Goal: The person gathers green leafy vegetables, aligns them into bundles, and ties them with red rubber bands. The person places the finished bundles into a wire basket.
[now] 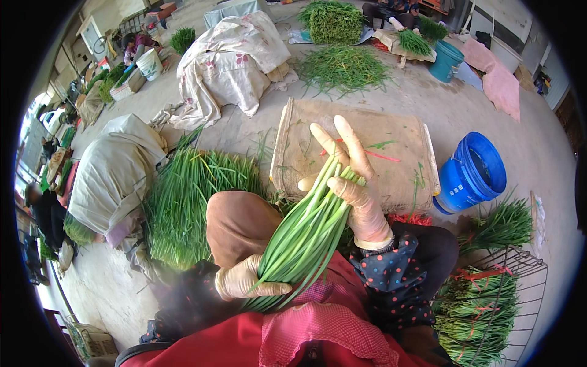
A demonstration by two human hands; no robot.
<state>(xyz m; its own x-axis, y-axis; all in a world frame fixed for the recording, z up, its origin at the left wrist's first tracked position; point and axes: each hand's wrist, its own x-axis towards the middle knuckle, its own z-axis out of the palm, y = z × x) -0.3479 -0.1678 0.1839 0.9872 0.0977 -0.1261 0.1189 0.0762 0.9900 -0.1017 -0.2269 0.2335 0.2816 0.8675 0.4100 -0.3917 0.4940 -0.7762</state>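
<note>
A bunch of garlic chives [305,229] lies slantwise above my lap, its pale stem ends up and its green leaves down. My left hand [250,277], in a thin cream glove, grasps the leafy lower end. My right hand [360,190], gloved the same way, holds the bunch near the stem ends, with two fingers stretched out past them. Just beyond stands a low burlap-covered work surface [312,119], with red ties [383,156] and loose leaf scraps on it. More red ties [410,219] lie by my right knee.
A large heap of chives [197,197] stands at my left, beside a cloth-covered pile [121,169]. To the right are a blue bucket [472,174] holding liquid and a wire basket [527,293] of tied bunches. Farther off are a draped pile [229,64], loose chives [344,69] and other people.
</note>
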